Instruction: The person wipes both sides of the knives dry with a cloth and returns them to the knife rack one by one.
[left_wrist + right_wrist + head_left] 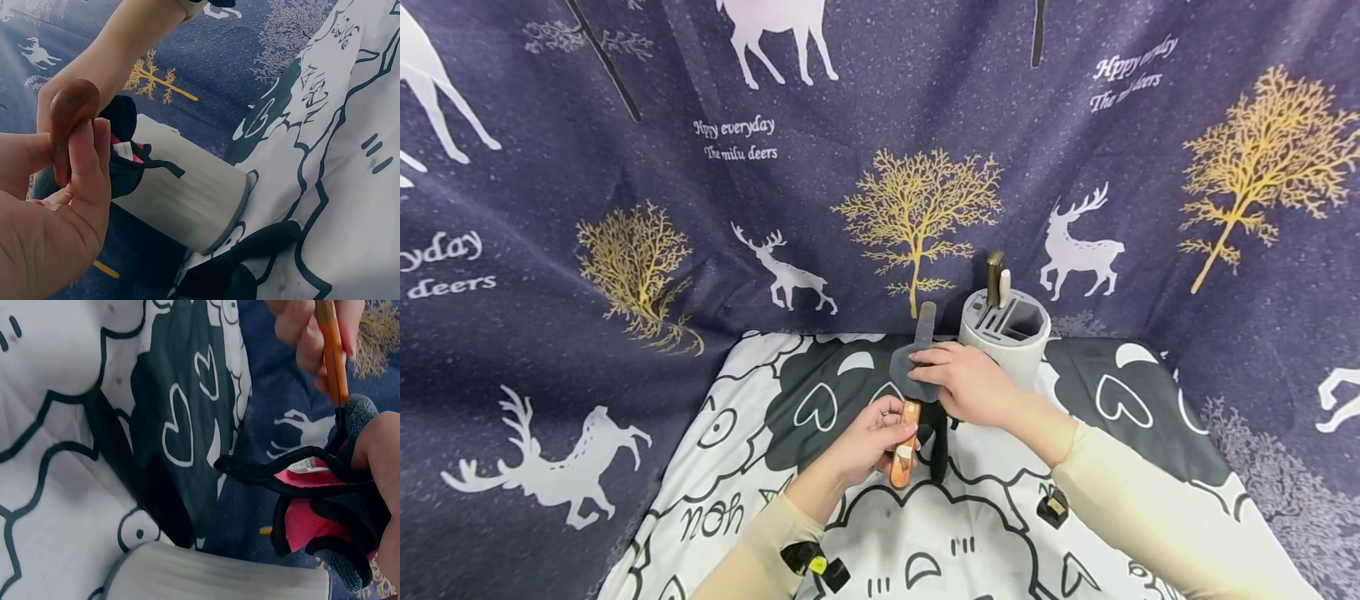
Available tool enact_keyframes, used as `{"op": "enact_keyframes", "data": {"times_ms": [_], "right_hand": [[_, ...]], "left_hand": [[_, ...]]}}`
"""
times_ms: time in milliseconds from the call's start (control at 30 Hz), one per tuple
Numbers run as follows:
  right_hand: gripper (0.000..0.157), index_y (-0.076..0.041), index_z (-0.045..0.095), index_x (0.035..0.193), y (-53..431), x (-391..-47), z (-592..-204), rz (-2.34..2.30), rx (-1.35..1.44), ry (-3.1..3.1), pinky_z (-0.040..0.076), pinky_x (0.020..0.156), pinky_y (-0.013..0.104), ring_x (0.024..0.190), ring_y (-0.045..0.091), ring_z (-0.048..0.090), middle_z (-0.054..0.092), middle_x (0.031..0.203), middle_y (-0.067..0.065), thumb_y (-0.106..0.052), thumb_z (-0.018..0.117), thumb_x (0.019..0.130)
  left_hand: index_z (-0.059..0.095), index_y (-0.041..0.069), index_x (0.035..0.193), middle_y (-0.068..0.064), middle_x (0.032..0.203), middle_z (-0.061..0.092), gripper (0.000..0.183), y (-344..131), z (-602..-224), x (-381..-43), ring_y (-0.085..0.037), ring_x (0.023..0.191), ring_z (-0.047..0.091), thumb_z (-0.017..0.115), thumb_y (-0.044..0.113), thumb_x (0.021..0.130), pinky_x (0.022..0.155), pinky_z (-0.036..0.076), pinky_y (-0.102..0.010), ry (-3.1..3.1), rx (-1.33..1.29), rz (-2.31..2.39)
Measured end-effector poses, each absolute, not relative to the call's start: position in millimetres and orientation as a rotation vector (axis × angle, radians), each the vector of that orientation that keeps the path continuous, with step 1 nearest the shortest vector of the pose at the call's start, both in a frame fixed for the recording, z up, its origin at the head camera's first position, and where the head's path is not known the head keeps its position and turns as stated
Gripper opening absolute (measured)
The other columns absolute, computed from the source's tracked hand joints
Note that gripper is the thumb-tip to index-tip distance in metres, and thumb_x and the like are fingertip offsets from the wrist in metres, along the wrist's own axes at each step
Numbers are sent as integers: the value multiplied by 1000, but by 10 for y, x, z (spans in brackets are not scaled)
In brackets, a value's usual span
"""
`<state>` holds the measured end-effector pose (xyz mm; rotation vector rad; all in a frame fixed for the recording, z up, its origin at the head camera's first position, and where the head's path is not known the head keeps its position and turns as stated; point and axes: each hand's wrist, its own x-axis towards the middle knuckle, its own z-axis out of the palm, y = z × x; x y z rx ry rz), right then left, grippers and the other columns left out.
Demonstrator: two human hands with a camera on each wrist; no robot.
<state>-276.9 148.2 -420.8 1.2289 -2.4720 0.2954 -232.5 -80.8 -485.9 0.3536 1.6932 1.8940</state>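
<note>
My left hand (880,437) grips the orange-brown wooden handle of a knife (904,467), which points away from me. In the left wrist view the handle (70,115) is pinched between thumb and fingers. My right hand (973,383) holds a grey cloth pad (904,367) around the blade, and part of the blade (927,317) shows beyond it. In the right wrist view the pad's pink lining (306,522), black trim and white label are visible, with folds hanging loose. Most of the blade is hidden by the pad.
A pale cylindrical knife block (1007,342) stands behind my right hand, with a dark handle (995,279) and a white handle (1004,287) sticking up. A long black handle (269,240) lies on the patterned cloth-covered table (917,533). A printed curtain (820,183) hangs behind.
</note>
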Motion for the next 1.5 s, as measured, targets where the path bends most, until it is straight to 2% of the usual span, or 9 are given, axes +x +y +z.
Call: {"op": "enact_keyframes", "data": {"times_ms": [267, 467, 633, 767, 867, 933, 1033, 1167, 1500], "right_hand": [[48, -18, 75, 124, 1544, -2923, -4125, 307, 1179, -2552, 53, 105, 50, 129, 32, 61, 66, 140, 5, 4, 65, 83], [46, -17, 74, 126, 1565, -3094, -4024, 248, 1151, -2598, 53, 105, 52, 130, 34, 61, 65, 141, 7, 2, 64, 86], [47, -15, 72, 129, 1577, -3224, -3947, 244, 1127, -2665, 49, 110, 53, 132, 35, 61, 63, 144, 10, 3, 61, 87], [47, -15, 70, 133, 1580, -3309, -3909, 247, 1089, -2711, 54, 102, 52, 134, 36, 59, 60, 148, 11, 2, 61, 90], [48, -15, 68, 135, 1572, -3341, -3887, 264, 1061, -2733, 54, 89, 48, 135, 37, 58, 58, 150, 11, 2, 60, 91], [48, -15, 68, 136, 1566, -3339, -3881, 271, 1049, -2743, 53, 87, 47, 135, 38, 57, 57, 151, 11, 1, 60, 91], [47, -14, 68, 135, 1563, -3314, -3897, 273, 1060, -2728, 54, 97, 51, 134, 39, 58, 58, 150, 13, 2, 61, 91], [47, -11, 71, 130, 1548, -3262, -3948, 281, 1110, -2657, 49, 109, 54, 130, 38, 61, 63, 143, 14, 4, 61, 87], [45, -15, 73, 126, 1442, -3030, -4004, 254, 1176, -2608, 53, 104, 51, 125, 35, 63, 68, 136, 8, 1, 66, 85]], "left_hand": [[42, 9, 121, 0, 89, 67, 20, -822, -4858, -2253, -14, 67, 70, 54, 11, 105, 46, 54, -27, 1674, 393, 1892], [42, 9, 122, -1, 90, 67, 21, -824, -4836, -2222, -14, 68, 71, 55, 13, 105, 47, 55, -27, 1659, 428, 1904], [42, 10, 122, -1, 90, 65, 21, -812, -4815, -2196, -14, 68, 71, 55, 14, 105, 47, 55, -27, 1647, 419, 1918], [42, 12, 120, 0, 88, 65, 19, -803, -4804, -2165, -12, 66, 69, 55, 13, 105, 46, 52, -25, 1638, 413, 1935], [43, 14, 118, 1, 88, 65, 17, -788, -4808, -2146, -11, 66, 69, 54, 13, 106, 45, 50, -24, 1629, 410, 1952], [43, 15, 118, 2, 88, 65, 17, -776, -4812, -2135, -11, 66, 69, 54, 13, 106, 46, 51, -24, 1629, 406, 1960], [43, 15, 118, 1, 89, 65, 17, -752, -4809, -2120, -12, 68, 71, 55, 14, 106, 48, 53, -25, 1629, 398, 1973], [42, 14, 121, -1, 89, 65, 18, -715, -4810, -2112, -14, 70, 73, 53, 14, 106, 48, 55, -27, 1605, 385, 1999], [42, 12, 123, -2, 89, 66, 19, -684, -4838, -2152, -16, 69, 73, 52, 13, 107, 50, 59, -30, 1577, 332, 2045]]}}
